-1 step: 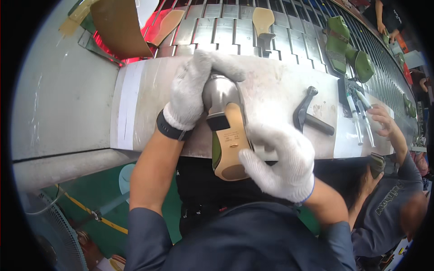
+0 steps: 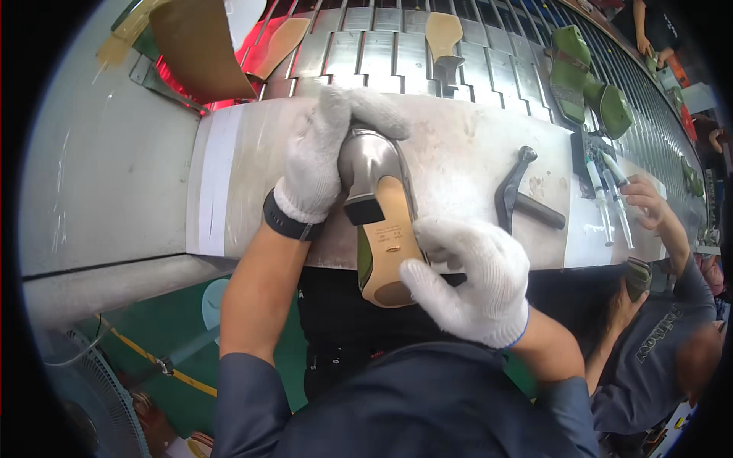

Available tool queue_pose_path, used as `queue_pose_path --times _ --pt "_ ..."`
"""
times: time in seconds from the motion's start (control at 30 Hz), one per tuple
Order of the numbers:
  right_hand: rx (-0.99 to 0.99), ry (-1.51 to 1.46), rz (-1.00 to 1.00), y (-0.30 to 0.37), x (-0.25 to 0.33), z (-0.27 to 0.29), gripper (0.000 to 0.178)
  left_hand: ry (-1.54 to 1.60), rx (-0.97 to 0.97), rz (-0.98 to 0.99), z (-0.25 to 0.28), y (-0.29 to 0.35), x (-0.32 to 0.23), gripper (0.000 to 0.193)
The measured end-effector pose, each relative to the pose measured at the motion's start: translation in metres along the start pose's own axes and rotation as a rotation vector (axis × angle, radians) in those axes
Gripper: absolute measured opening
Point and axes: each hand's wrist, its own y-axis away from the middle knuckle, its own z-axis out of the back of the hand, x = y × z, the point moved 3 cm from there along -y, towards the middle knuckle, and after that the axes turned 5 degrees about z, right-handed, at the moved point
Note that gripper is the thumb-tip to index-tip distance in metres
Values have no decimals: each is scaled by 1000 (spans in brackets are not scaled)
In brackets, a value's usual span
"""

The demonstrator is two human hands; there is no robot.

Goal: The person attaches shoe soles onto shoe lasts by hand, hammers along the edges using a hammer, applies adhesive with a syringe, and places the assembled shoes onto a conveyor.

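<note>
A heeled shoe (image 2: 394,242) is held sole up, over the bench's near edge. It has a tan sole, a silvery heel part (image 2: 372,162), a black heel tip (image 2: 364,211) and some green along its left side. My left hand (image 2: 321,149), in a white knit glove, wraps around the silvery heel end from the left and far side. My right hand (image 2: 477,282), gloved too, is at the shoe's right edge, with its thumb on the sole and its other fingers bent. How firmly it grips cannot be made out.
A hammer (image 2: 519,195) lies on the metal bench (image 2: 466,179), right of my hands. Two syringes (image 2: 599,195) lie farther right by a co-worker's hand (image 2: 645,200). Green shoes (image 2: 569,80) and tan soles (image 2: 444,34) rest on the slatted conveyor. A fan (image 2: 92,389) stands at lower left.
Both hands and the shoe have shifted slightly to the left. The shoe has tilted a little. My hold looks the same.
</note>
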Motion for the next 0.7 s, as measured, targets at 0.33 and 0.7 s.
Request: queue_pose_path --times 0.33,0.7 --pt "75 286 -31 -58 7 -6 40 12 7 157 -14 -5 0 80" --pt "189 336 -148 -89 -16 13 39 -80 86 239 -19 -29 17 68"
